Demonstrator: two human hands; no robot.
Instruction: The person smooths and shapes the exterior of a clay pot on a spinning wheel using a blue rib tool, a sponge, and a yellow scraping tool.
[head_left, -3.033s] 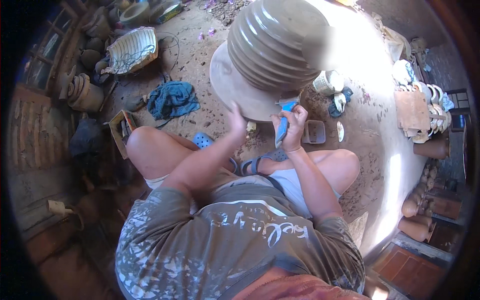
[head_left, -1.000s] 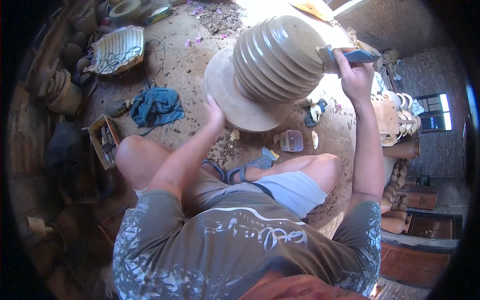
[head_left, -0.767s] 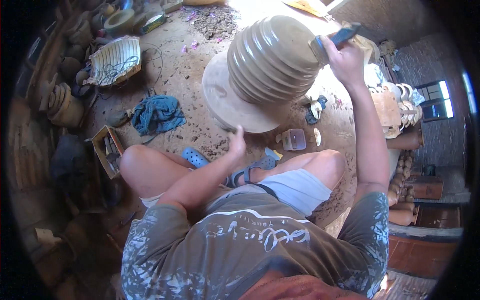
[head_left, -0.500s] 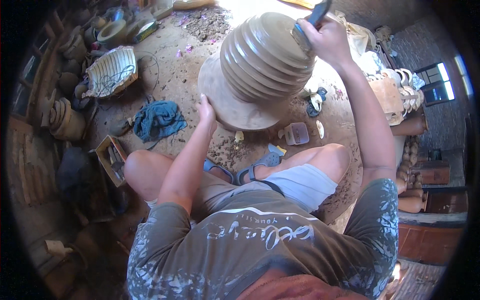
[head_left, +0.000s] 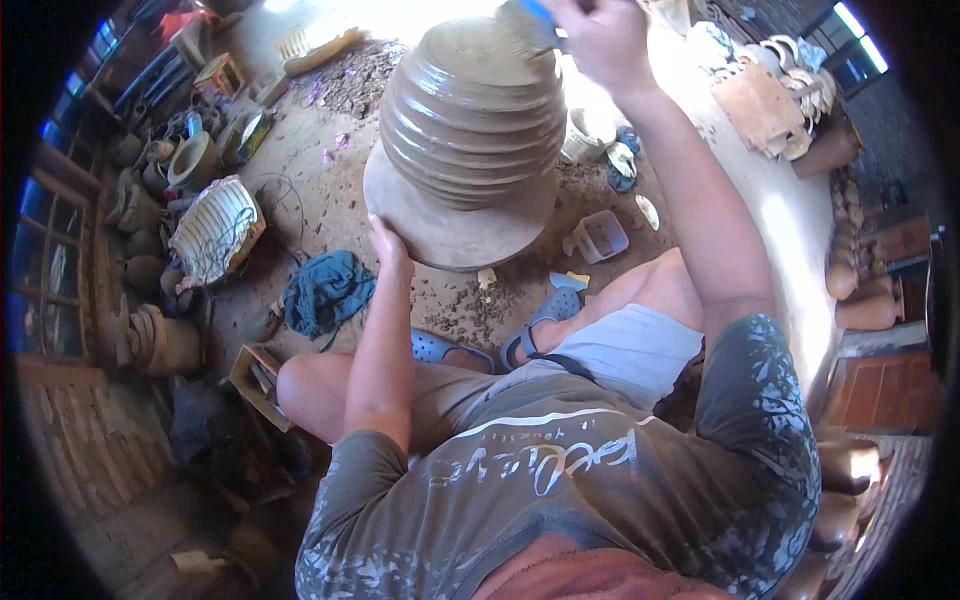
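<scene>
A large ribbed clay pot [head_left: 470, 120], wet and shiny, stands on a round turntable [head_left: 500, 240]. My left hand [head_left: 390, 248] rests at the turntable's near left rim, its fingers stretched out and touching the edge. At the pot's top right, my right hand [head_left: 608, 45] is closed round a blue, brush-like tool [head_left: 537, 10]. The tool's lower end meets the clay near the top edge; its exact kind is hard to make out. The upper end of the pot is partly cut off by the frame.
Beside my left leg lie a teal cloth [head_left: 328, 292] and an open box [head_left: 262, 388]. A clear plastic tub [head_left: 602, 237] and a white bucket [head_left: 588, 135] sit right of the turntable. Several pots [head_left: 165, 340] line the left wall; stacked clay pieces [head_left: 765, 105] stand far right.
The view has turned, so the surroundings sit differently. My right hand, with the tool, has moved leftward along the pot's top. My left hand stays at the turntable's rim.
</scene>
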